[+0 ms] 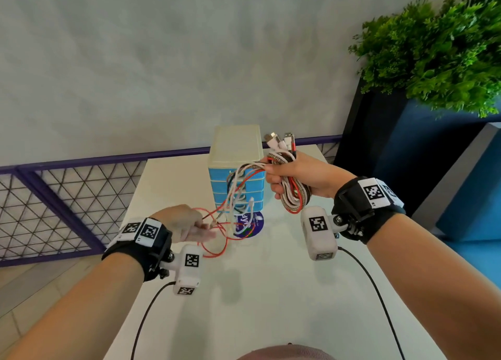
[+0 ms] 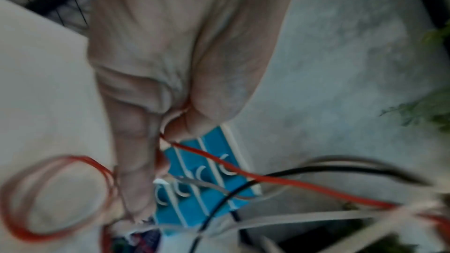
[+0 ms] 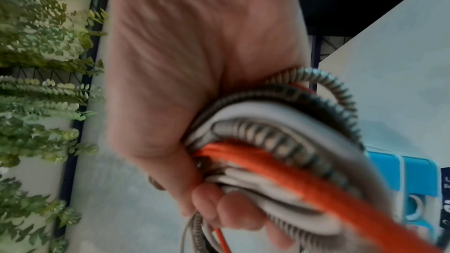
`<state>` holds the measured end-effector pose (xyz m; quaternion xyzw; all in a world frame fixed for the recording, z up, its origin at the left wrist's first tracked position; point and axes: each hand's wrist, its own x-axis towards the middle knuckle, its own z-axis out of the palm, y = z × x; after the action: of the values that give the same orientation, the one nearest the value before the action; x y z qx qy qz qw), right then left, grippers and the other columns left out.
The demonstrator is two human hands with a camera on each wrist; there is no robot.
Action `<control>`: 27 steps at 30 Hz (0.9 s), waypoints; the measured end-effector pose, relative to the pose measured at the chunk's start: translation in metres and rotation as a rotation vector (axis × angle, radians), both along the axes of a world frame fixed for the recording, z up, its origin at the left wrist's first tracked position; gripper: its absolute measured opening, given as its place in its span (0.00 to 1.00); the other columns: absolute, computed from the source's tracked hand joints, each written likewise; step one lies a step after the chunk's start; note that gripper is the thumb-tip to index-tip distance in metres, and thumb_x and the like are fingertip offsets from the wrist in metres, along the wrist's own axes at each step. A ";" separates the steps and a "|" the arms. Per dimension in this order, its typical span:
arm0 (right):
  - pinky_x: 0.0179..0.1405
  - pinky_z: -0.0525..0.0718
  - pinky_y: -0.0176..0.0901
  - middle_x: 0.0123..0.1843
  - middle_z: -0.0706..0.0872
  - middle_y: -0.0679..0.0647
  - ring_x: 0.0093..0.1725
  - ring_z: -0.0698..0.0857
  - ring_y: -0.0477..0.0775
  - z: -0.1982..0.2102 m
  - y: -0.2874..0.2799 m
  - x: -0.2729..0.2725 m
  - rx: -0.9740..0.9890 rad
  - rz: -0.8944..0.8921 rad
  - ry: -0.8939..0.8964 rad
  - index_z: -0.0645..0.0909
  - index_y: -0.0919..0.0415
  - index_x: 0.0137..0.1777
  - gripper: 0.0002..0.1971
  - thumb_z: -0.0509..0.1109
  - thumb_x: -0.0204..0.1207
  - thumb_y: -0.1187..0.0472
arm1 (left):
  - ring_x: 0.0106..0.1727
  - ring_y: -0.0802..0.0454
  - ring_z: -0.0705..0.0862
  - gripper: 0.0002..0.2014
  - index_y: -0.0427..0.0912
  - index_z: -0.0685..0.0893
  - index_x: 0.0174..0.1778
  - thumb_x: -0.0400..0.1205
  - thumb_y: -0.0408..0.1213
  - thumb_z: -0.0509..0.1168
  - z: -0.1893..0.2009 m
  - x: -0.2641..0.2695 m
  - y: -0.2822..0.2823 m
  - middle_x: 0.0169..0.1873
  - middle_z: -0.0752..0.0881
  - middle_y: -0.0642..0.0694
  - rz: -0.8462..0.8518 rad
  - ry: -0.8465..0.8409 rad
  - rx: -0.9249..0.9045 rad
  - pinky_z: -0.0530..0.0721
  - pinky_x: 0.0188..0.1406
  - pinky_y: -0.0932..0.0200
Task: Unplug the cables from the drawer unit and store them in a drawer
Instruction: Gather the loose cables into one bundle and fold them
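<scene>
A small drawer unit (image 1: 235, 153) with a cream top and blue drawers (image 2: 202, 182) stands at the far side of the white table (image 1: 271, 292). My right hand (image 1: 275, 182) is raised beside its top right corner and grips a looped bundle of cables (image 1: 294, 194), white, red and braided, with the plugs sticking up. In the right wrist view the bundle of cables (image 3: 287, 153) fills that fist. Loose strands hang from it across the drawer fronts. My left hand (image 1: 207, 225), low and left of the unit, pinches a thin red cable (image 2: 243, 170); its slack loops (image 2: 31, 199) below.
A round purple sticker (image 1: 253, 225) lies on the table in front of the unit. A purple mesh fence (image 1: 54, 202) runs along the left and behind. A leafy plant (image 1: 439, 56) in a dark planter stands at the right. Black wrist-camera leads trail over the near table.
</scene>
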<state>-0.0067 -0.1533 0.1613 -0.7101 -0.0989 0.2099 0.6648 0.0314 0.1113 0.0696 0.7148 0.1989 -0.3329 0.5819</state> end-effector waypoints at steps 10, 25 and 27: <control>0.35 0.85 0.45 0.30 0.76 0.53 0.27 0.78 0.49 0.001 -0.002 0.004 -0.024 -0.035 -0.009 0.75 0.61 0.52 0.02 0.65 0.83 0.64 | 0.47 0.43 0.78 0.15 0.35 0.83 0.61 0.84 0.26 0.54 -0.001 0.002 0.004 0.53 0.80 0.38 -0.402 -0.393 0.562 0.78 0.42 0.58; 0.38 0.85 0.44 0.33 0.79 0.54 0.30 0.80 0.49 -0.008 -0.001 -0.001 -0.068 0.200 0.054 0.77 0.65 0.56 0.05 0.64 0.84 0.64 | 0.21 0.52 0.72 0.20 0.42 0.76 0.31 0.80 0.54 0.60 0.070 -0.024 -0.050 0.22 0.70 0.46 -0.544 -0.215 -0.389 0.77 0.32 0.60; 0.38 0.85 0.44 0.33 0.79 0.54 0.30 0.81 0.49 -0.011 0.000 -0.003 -0.077 0.190 0.047 0.77 0.65 0.56 0.06 0.64 0.84 0.64 | 0.32 0.50 0.83 0.16 0.44 0.79 0.30 0.79 0.50 0.65 0.065 -0.022 -0.044 0.30 0.80 0.46 -0.539 -0.190 -0.437 0.82 0.42 0.57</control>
<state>-0.0094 -0.1532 0.1504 -0.7175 -0.1420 0.2919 0.6163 0.0096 0.0674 0.1344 0.6278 -0.1277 -0.4414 0.6282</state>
